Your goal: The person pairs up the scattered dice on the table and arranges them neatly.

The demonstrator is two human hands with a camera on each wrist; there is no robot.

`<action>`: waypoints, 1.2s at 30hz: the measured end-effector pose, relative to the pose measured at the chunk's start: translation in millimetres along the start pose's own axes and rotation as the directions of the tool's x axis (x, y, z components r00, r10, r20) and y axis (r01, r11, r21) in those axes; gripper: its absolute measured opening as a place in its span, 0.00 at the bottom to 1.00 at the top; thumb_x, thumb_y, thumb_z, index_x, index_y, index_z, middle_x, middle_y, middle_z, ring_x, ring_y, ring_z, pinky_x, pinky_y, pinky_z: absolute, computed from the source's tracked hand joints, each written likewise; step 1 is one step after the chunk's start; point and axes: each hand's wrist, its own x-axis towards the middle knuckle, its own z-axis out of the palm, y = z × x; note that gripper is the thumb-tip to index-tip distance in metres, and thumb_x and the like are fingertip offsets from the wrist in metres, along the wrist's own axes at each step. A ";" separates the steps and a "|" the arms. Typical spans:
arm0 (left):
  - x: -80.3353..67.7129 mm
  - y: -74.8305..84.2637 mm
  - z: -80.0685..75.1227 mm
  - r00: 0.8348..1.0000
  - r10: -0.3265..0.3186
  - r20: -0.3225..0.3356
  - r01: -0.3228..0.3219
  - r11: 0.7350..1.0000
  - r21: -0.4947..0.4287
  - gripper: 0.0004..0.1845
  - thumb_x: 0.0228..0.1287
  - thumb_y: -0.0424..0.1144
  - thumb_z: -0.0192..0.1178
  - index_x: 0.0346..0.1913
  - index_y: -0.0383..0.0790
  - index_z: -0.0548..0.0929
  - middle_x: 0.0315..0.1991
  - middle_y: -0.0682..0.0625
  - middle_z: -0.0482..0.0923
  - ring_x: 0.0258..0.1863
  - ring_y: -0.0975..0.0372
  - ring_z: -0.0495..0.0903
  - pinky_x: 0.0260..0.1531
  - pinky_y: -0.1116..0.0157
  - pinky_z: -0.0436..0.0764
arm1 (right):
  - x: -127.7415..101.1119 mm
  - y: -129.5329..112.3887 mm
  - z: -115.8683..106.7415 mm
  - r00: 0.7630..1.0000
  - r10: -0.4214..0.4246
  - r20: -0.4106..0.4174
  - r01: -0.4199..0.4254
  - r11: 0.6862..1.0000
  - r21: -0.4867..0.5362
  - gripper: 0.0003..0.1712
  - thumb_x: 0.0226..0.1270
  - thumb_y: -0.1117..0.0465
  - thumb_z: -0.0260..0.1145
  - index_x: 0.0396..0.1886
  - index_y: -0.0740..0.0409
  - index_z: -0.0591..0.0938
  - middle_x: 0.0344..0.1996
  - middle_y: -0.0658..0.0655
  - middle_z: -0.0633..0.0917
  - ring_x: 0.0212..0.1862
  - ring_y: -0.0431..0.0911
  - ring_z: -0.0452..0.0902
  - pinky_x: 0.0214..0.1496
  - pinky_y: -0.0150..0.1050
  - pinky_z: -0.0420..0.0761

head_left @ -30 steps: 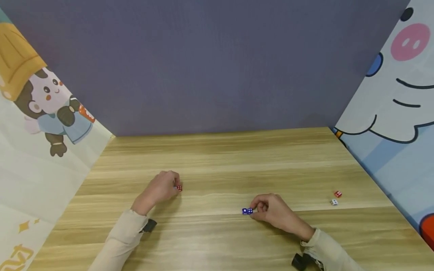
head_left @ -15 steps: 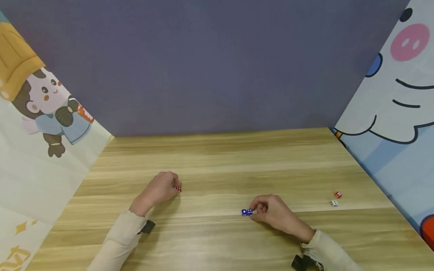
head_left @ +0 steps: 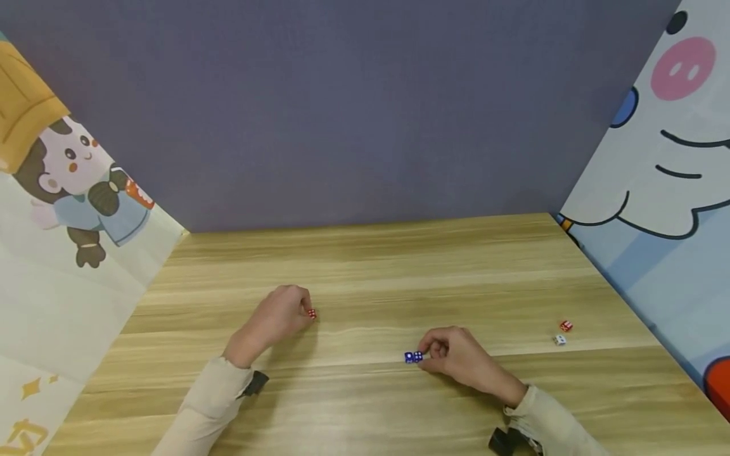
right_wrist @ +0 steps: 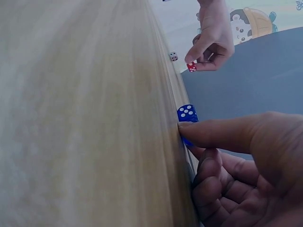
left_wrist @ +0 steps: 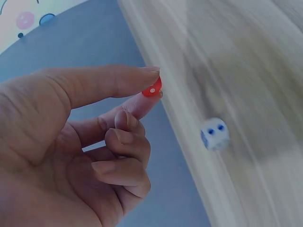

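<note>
My left hand (head_left: 304, 312) pinches a small red die (head_left: 311, 313) between thumb and forefinger just above the wooden table (head_left: 376, 266). The left wrist view shows the same red die (left_wrist: 152, 88) at the fingertips, with a white die with blue pips (left_wrist: 214, 134) lying on the wood beyond it. My right hand (head_left: 428, 356) rests on the table, and its fingertips grip one of two blue dice (head_left: 413, 357) that sit side by side. In the right wrist view one blue die (right_wrist: 187, 112) stands free, the other is mostly hidden under my fingers.
A red die (head_left: 566, 325) and a white die (head_left: 560, 340) lie together near the table's right side. Cartoon panels wall in the left (head_left: 68, 209) and right (head_left: 673, 190), and a grey-purple wall closes the back.
My left hand has shifted a little to the right with the red die. The right hand and the blue dice have stayed in place.
</note>
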 end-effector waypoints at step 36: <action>46.3 86.4 75.7 0.916 0.334 0.221 -0.264 0.919 -0.292 0.07 0.56 0.35 0.74 0.28 0.46 0.84 0.24 0.58 0.77 0.23 0.69 0.71 0.25 0.71 0.72 | 0.1 -5.6 -0.3 1.000 0.013 -0.028 -0.012 0.999 0.034 0.09 0.53 0.63 0.79 0.33 0.56 0.86 0.19 0.47 0.76 0.20 0.34 0.67 0.23 0.28 0.68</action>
